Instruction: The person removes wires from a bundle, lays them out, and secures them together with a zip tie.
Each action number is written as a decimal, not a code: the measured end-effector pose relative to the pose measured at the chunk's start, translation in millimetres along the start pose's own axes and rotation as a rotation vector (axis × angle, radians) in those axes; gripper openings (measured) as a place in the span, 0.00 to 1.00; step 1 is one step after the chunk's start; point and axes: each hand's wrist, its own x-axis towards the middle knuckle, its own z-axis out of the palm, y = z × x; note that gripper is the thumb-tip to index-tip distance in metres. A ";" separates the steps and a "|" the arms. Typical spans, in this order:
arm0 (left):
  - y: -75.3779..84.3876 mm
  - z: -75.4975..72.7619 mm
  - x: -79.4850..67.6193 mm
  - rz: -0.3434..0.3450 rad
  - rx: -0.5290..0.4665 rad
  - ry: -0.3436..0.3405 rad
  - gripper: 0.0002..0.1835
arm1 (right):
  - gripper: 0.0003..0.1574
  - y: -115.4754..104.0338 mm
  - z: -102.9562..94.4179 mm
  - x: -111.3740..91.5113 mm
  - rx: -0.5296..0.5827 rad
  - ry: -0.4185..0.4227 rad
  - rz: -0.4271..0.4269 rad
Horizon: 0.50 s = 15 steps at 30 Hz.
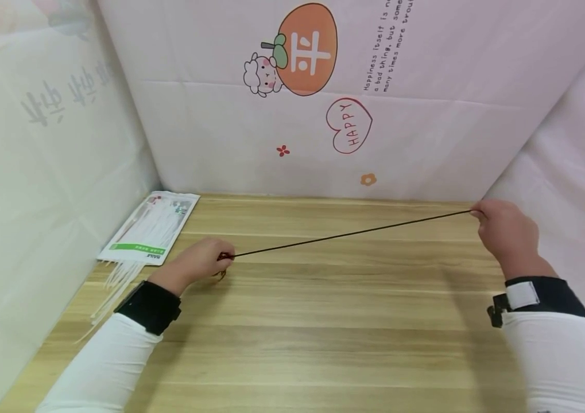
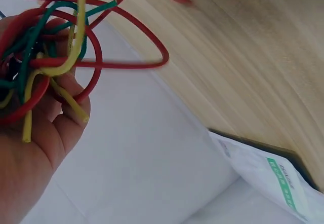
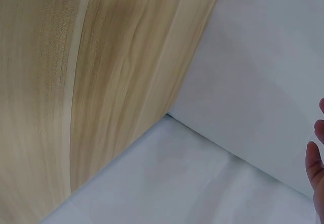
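A thin black wire (image 1: 352, 233) stretches straight and slanting above the table, between the two hands. My right hand (image 1: 508, 232) pinches its far end, higher and at the right. At the other end, my left hand (image 1: 201, 259) grips the wire together with a bundle of red, green and yellow wires. In the left wrist view the bundle's red wire (image 2: 126, 65) loops outward from the palm, and a yellow wire (image 2: 76, 46) crosses over green ones. Only some fingertips (image 3: 313, 158) of the right hand show in the right wrist view; the wire there is out of sight.
A white printed bag (image 1: 150, 226) lies at the table's back left corner, with several white zip ties (image 1: 116, 287) sticking out of it. White cloth walls (image 1: 209, 137) enclose the wooden table (image 1: 333, 332) at the back and both sides.
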 end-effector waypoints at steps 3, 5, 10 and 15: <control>-7.5 1.1 -6.4 -0.025 -0.088 0.007 0.05 | 0.09 -1.9 4.4 1.6 0.011 0.008 -0.005; -10.7 0.0 -7.8 -0.063 -0.158 0.030 0.09 | 0.09 -2.2 4.4 1.8 0.019 -0.002 0.006; -13.9 -6.2 -2.3 -0.108 -0.270 0.121 0.15 | 0.11 0.9 -6.2 -0.1 0.007 -0.063 0.068; -20.0 -6.4 -5.7 -0.143 -0.285 0.139 0.13 | 0.12 -0.9 -7.9 -0.3 -0.015 -0.099 0.084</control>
